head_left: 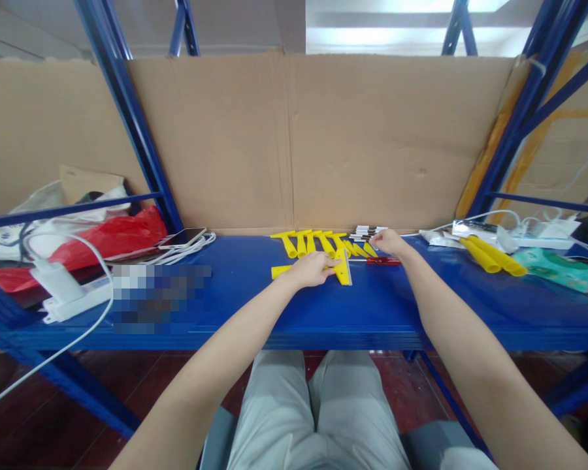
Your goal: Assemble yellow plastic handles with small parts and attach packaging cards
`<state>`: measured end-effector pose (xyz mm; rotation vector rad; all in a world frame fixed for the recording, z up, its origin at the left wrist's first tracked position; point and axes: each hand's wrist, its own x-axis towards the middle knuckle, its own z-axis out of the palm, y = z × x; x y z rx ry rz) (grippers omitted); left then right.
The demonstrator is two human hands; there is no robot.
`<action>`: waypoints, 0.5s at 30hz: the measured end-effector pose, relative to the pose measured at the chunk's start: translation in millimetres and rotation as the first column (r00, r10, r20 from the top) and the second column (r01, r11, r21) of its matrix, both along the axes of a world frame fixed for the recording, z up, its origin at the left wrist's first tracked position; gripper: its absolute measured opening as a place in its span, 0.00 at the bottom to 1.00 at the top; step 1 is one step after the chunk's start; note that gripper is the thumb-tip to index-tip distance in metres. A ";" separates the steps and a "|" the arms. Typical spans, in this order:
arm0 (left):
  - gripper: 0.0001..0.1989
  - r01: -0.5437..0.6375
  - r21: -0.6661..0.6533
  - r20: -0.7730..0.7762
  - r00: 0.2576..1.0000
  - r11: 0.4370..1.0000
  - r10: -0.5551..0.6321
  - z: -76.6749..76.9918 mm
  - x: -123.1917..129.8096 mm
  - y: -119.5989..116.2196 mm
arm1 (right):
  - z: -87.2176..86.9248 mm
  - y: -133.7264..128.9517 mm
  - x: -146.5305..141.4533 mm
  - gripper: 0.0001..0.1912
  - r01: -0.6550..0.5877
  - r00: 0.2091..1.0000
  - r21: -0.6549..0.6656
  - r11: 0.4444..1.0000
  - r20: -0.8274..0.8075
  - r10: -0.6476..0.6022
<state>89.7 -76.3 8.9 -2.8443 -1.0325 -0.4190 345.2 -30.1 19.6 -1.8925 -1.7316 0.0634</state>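
Observation:
My left hand [315, 269] is closed on a yellow T-shaped tool [343, 269], which lies on its side with its handle pointing left and a pale strip along its head. Behind it is a row of similar yellow tools [301, 244], with small yellow pieces [359, 249] at their right. My right hand [389, 242] is closed near a pile of small white and black parts [365, 232]; what its fingers hold is too small to make out. A screwdriver with a red handle [383, 261] lies just in front of that hand.
Two yellow tubes [490, 256] and a green patterned packet [561, 269] lie at the right, near white cables. Coiled white cable [189, 247], a power strip [81, 297] and a red bag [112, 238] are at the left. Cardboard [294, 143] stands behind the blue table [245, 307].

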 end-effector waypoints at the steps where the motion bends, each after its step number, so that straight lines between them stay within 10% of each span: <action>1: 0.18 0.001 0.004 0.002 1.000 1.000 -0.001 -0.1 0.0 0.1 | 3.9 -4.5 -7.4 0.09 -0.027 0.999 -0.002 1.000 -0.016 0.027; 8: 0.18 0.021 0.023 -0.012 1.000 1.000 -0.021 -0.4 0.0 1.3 | 14.6 -30.9 -57.0 0.05 -0.427 0.894 0.059 0.902 -0.120 0.431; 15: 0.18 0.024 0.044 -0.007 1.000 0.999 -0.024 -0.2 -0.2 1.2 | 7.2 -26.7 -68.0 0.06 -0.523 0.852 0.016 0.852 0.015 0.523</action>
